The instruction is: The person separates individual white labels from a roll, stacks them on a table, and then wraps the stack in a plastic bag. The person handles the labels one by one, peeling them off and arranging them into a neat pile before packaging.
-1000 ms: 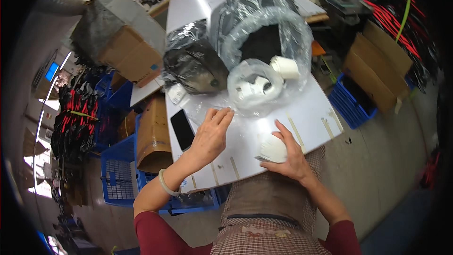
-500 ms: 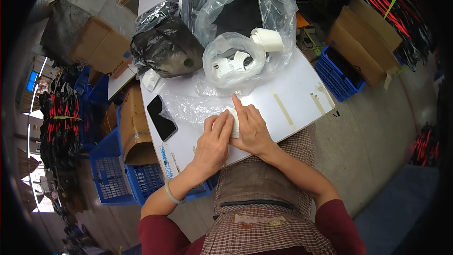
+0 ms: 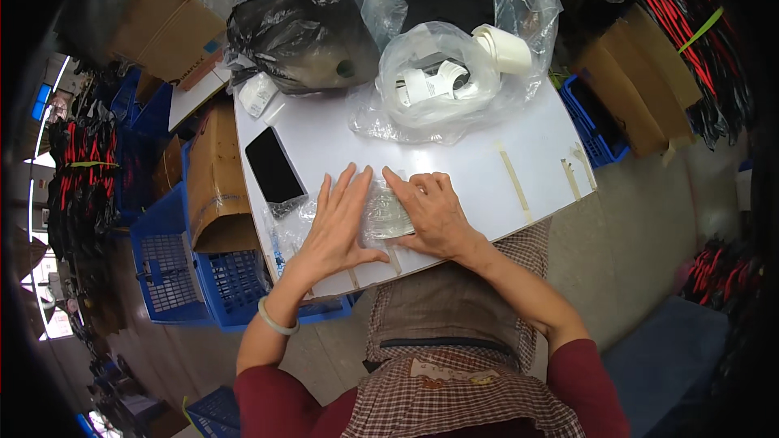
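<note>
A pale, ribbed bundle under clear plastic film (image 3: pixel 388 215) lies on the white table near its front edge. My right hand (image 3: pixel 438 215) holds its right side, with index finger and thumb spread along it and the other fingers curled. My left hand (image 3: pixel 337 227) is open, its fingers stretched out over the film on the bundle's left side. More loose film extends beneath the left hand. Beyond my hands, an open clear plastic bag (image 3: pixel 389 118) contains white pieces like labels (image 3: pixel 426 85). A white roll or cup-shaped piece (image 3: pixel 510 50) leans at that bag's right rim.
A dark phone (image 3: pixel 274 166) lies left of my hands. A black plastic bag (image 3: pixel 300 32) sits at the table's back left. Blue crates (image 3: pixel 166 264) and a cardboard box (image 3: pixel 219 186) stand at the left. Another carton (image 3: pixel 637 85) stands at the right. Tape strips (image 3: pixel 514 182) mark the table.
My hands were together on the white ribbed bundle; now they are apart. The left hand has moved left and opened out. Clear film now covers the bundle. The view has shifted slightly.
</note>
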Demonstrator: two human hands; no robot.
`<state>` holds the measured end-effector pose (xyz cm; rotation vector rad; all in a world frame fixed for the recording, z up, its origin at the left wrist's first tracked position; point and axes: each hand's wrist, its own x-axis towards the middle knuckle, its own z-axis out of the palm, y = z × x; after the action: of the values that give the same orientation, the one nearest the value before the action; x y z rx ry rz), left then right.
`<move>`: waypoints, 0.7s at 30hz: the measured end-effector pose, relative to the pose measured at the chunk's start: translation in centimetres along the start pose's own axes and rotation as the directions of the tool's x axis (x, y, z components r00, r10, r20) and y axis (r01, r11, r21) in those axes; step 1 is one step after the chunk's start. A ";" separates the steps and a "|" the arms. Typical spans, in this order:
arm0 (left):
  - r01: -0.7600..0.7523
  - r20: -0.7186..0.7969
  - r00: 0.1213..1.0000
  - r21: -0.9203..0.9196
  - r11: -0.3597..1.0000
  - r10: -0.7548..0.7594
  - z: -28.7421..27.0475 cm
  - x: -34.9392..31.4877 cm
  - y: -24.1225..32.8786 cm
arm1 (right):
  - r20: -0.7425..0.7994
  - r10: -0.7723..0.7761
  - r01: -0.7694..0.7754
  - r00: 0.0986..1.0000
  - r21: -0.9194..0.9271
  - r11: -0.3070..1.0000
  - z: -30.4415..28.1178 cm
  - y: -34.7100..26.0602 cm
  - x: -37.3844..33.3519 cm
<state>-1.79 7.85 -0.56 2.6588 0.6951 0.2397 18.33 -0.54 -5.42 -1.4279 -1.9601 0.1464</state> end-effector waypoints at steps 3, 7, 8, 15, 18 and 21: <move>-0.057 0.035 0.997 -0.102 0.993 0.061 1.2 0.3 -1.7 | 0.077 -0.025 0.022 0.997 0.045 0.999 0.3 0.0 0.6; -0.033 0.050 0.998 -0.200 0.979 0.044 1.1 1.0 -1.9 | 0.111 0.045 -0.062 0.993 0.157 0.986 -2.1 0.3 0.7; -0.017 0.062 0.998 -0.208 0.978 0.031 1.1 1.0 -1.8 | 0.101 0.168 -0.191 0.981 0.285 0.939 -2.9 0.7 -0.1; -0.021 -0.012 1.000 -0.186 0.982 0.019 1.8 1.5 -0.7 | -0.006 0.549 -0.346 0.836 0.771 0.535 -0.2 -0.2 -3.6; 0.001 -0.036 0.999 -0.186 0.983 -0.008 2.3 1.7 -0.4 | -0.013 0.411 -0.320 0.911 0.607 0.728 1.7 -3.1 -2.6; 0.019 -0.057 0.998 -0.201 0.979 -0.031 2.5 1.7 -0.3 | -0.102 0.484 -0.307 0.869 0.657 0.689 1.3 -2.5 -3.1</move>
<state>0.16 8.15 -2.87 2.4582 0.6839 0.3641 16.05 -3.84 -6.70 -1.3007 -1.1696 0.7030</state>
